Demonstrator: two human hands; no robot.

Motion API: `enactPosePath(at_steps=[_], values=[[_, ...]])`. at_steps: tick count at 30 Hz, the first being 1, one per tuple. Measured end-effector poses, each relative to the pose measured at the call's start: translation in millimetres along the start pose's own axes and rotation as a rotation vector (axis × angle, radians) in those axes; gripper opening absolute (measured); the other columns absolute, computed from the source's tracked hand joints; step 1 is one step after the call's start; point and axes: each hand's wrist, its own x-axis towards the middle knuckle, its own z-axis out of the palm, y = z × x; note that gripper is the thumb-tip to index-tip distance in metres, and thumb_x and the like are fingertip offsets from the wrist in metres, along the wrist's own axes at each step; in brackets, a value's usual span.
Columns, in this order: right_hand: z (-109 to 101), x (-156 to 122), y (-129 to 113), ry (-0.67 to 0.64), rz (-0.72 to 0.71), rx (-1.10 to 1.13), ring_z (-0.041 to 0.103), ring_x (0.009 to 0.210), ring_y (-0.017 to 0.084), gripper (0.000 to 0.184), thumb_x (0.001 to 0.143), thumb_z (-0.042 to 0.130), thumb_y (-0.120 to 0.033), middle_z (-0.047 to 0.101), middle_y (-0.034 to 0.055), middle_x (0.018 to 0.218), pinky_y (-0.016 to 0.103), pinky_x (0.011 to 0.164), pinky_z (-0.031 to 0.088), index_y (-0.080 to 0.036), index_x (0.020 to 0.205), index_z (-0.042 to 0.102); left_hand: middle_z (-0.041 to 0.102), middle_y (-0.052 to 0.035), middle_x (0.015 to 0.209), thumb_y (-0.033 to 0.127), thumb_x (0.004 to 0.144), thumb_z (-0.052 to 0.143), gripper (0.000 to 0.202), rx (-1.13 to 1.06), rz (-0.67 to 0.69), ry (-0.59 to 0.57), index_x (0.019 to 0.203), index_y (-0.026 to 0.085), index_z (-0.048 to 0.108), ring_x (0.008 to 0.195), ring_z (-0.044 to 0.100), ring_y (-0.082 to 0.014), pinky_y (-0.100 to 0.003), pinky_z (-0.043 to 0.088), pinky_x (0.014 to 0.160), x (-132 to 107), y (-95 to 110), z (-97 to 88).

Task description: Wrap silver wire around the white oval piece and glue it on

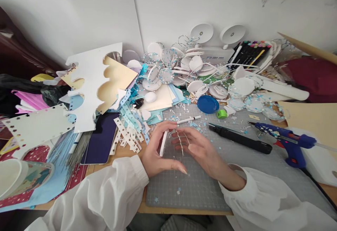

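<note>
Left hand (156, 150) is over the grey gridded cutting mat (188, 194), curved in a loose C, thumb extended well away from fingers. A thin white piece (163, 143), seen nearly edge-on, stands inside that curve, against the hand; cannot tell how firmly it is gripped. Right hand (206, 152) faces it, fingers parted and loosely bent, not closed. Thin twisted wire (180, 142) hangs between the hands, in front of the right fingers; contact unclear.

Just beyond the fingertips: white pen with black markings (189, 119). To the right, black cutter (240, 139) on the mat, then blue glue gun (291, 137), flecked with pale bits near the nozzle. Behind: blue round lid (207, 104), green tape roll (222, 114) just beside it.

Star-punched white strips (125, 136) lie left of the hands, next to a dark blue flat case (101, 138). White discs wrapped in pale-blue tinsel heap near the wall.
</note>
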Motion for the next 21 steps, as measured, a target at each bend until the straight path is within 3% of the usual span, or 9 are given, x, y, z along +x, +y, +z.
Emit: enactPosePath(at_steps=[11,16,21], values=[[-2,-5,-11,0.033,-0.289,-0.451,0.053,0.119,0.025,0.051,0.082,0.066,-0.021,0.048,0.0091,0.132,0.042,0.095,0.052,-0.032,0.130,0.051,0.060,-0.0065,0.111,0.044,0.070,0.077,0.050,-0.211,-0.186,0.062,0.113,0.023,0.060,0.106,0.055,-0.0253,-0.035,0.043,0.094,6,13,4.8],[-5,-5,-16,-0.010,-0.355,-0.570,0.053,0.114,0.025,0.057,0.080,0.067,-0.017,0.049,0.0087,0.128,0.040,0.091,0.053,-0.033,0.133,0.050,0.062,-0.0064,0.106,0.044,0.074,0.074,0.045,-0.294,-0.299,0.058,0.111,0.022,0.061,0.102,0.059,-0.0245,-0.037,0.045,0.094,6,11,3.7],[-9,-5,-20,-0.056,-0.408,-0.710,0.054,0.107,0.025,0.061,0.079,0.067,-0.018,0.052,0.0086,0.121,0.040,0.087,0.052,-0.033,0.135,0.050,0.065,-0.0060,0.098,0.048,0.077,0.070,0.041,-0.543,-0.483,0.071,0.107,0.020,0.062,0.090,0.063,-0.0224,-0.037,0.054,0.082,4,6,7.4]])
